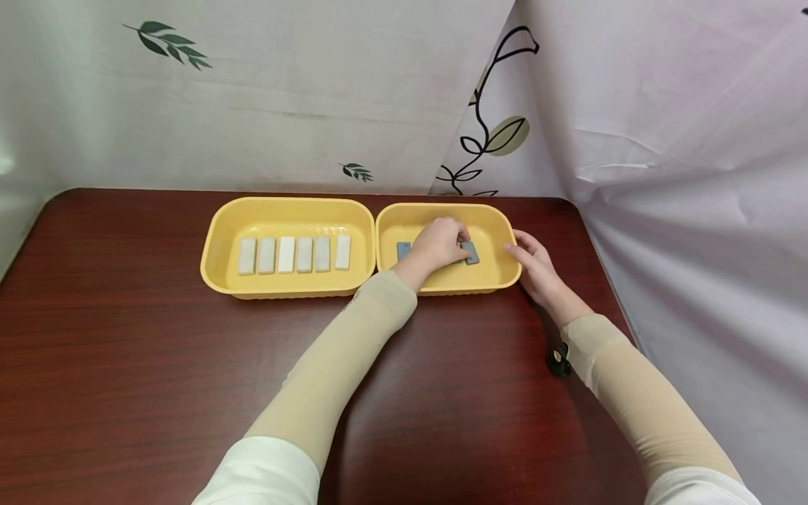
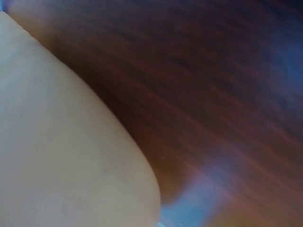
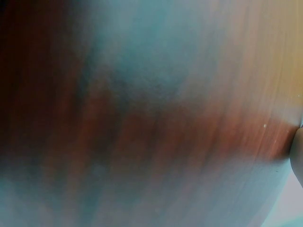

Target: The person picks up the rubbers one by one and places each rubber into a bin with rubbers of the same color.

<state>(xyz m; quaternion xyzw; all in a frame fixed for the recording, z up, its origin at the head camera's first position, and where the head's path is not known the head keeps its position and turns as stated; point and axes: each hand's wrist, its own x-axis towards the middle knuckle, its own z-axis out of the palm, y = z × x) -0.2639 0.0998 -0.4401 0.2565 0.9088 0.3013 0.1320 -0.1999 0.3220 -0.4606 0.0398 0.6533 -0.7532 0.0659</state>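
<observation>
In the head view my left hand (image 1: 440, 242) reaches into the right yellow tub (image 1: 499, 273), fingers curled down and thumb at a flat blue-grey block (image 1: 470, 252), which it pinches near the tub's middle. Another blue-grey block (image 1: 403, 250) lies left of the hand; whatever lies under the palm is hidden. My right hand (image 1: 536, 266) holds that tub's right end, thumb over the rim and fingers along the outside. Beside it, the left yellow tub (image 1: 217, 280) has several whitish blocks (image 1: 286, 254) standing in a row.
Both tubs sit side by side near the back of the dark red-brown wooden table (image 1: 158, 379). A patterned cloth (image 1: 284, 105) hangs behind and along the right. The left wrist view shows a pale sleeve (image 2: 71, 142) over the table; the right one is mostly blurred tabletop (image 3: 165, 132).
</observation>
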